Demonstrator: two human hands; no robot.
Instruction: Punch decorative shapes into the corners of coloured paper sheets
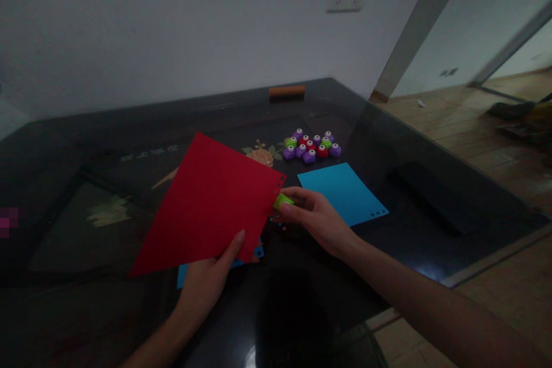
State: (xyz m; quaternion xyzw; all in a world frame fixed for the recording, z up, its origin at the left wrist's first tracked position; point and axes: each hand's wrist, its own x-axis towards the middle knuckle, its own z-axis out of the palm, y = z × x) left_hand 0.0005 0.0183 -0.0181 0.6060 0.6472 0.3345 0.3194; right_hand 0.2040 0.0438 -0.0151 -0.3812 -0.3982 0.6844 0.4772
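Your left hand (207,282) pinches the near edge of one red paper sheet (211,204), thumb on top, holding it tilted above the dark glass bench (431,201). Your right hand (313,213) is closed around one green paper punch (283,201), which sits against the sheet's right corner; two small punched holes show along that edge.

One blue sheet (342,192) lies flat on the bench just right of your right hand, with three holes in a row near its right corner. A second blue sheet (259,252) lies under the red one, and only its near corners show.

Beyond the hands, towards the far side, a cluster of small punches (311,146) rests on the bench: about six purple, three red and two green, touching one another; the exact count is hard to tell in the dim light. One orange block (287,91) lies at the far edge, against the wall.
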